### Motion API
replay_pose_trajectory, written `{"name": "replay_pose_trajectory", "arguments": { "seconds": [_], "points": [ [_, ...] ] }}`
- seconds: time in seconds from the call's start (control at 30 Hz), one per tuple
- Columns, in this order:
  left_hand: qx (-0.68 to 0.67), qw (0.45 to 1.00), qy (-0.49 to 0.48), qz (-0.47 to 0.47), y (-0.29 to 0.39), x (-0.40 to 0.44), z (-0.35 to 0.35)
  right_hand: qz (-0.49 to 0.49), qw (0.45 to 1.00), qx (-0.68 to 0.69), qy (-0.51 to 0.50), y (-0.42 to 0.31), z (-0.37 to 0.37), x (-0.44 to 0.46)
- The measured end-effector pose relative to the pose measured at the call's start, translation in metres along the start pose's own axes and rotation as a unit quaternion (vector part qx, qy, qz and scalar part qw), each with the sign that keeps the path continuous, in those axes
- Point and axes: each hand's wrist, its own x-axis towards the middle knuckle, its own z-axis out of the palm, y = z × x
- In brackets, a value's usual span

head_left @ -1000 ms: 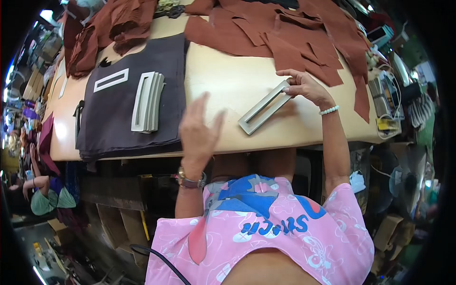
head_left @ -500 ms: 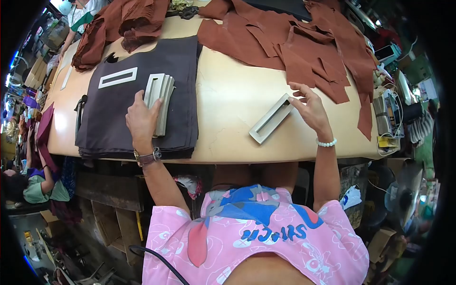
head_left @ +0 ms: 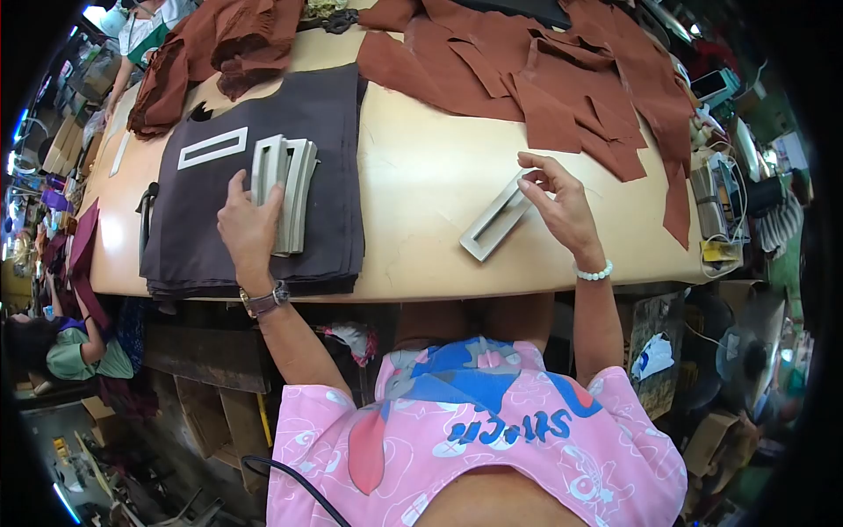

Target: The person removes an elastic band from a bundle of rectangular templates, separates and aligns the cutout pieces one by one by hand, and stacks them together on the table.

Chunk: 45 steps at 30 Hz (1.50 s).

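Note:
My left hand [head_left: 248, 224] grips a pale slotted rectangular piece [head_left: 266, 167] at the left side of a stack of similar pieces [head_left: 299, 202]. The stack lies on dark layered cloth [head_left: 204, 211], and a single pale frame [head_left: 212, 148] lies flat to its upper left. On the bare tabletop [head_left: 413, 193], another slotted piece or small stack [head_left: 497, 218] rests at a slant. My right hand [head_left: 562, 204] is at its upper end, thumb and index finger curled close together; whether they pinch it is hard to tell.
Reddish-brown cloth pieces [head_left: 562, 79] spread over the back right, with a brown heap [head_left: 211, 53] at the back left. A dark-handled tool [head_left: 147, 211] lies by the dark cloth. Co-workers are at the far left [head_left: 83, 347] and upper left [head_left: 145, 31].
My left hand moved from mid-table to the stack, and one piece now stands apart from it at the left. My right hand shifted slightly down and its wrist turned.

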Motion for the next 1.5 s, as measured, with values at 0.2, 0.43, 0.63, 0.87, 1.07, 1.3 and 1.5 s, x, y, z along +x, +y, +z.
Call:
{"name": "replay_pose_trajectory", "arguments": {
  "seconds": [0.2, 0.43, 0.63, 0.87, 1.07, 1.3, 1.5],
  "points": [
    [-0.182, 0.980, 0.044, -0.072, -0.010, 0.001, -0.013, -0.041, 0.999, 0.015, -0.004, -0.020, 0.024, 0.000],
    [-0.219, 0.972, 0.043, -0.078, -0.017, 0.002, 0.007, -0.073, 0.994, 0.049, -0.069, -0.035, 0.065, 0.004],
    [-0.360, 0.931, 0.038, -0.042, 0.007, -0.003, -0.010, -0.022, 0.986, 0.117, -0.118, -0.051, 0.066, 0.001],
    [-0.262, 0.947, -0.081, 0.167, 0.109, -0.083, 0.023, 0.106, 0.892, 0.430, -0.092, -0.049, 0.078, -0.004],
    [-0.352, 0.904, -0.201, 0.136, 0.138, -0.119, 0.034, 0.158, 0.877, 0.453, -0.016, -0.031, 0.065, -0.017],
    [-0.597, 0.730, -0.326, -0.067, 0.120, -0.119, 0.044, 0.136, 0.886, 0.442, -0.044, -0.029, 0.058, -0.026],
    [-0.618, 0.645, -0.430, -0.131, 0.105, -0.117, 0.047, 0.125, 0.907, 0.395, -0.080, -0.038, 0.045, -0.028]
  ]
}}
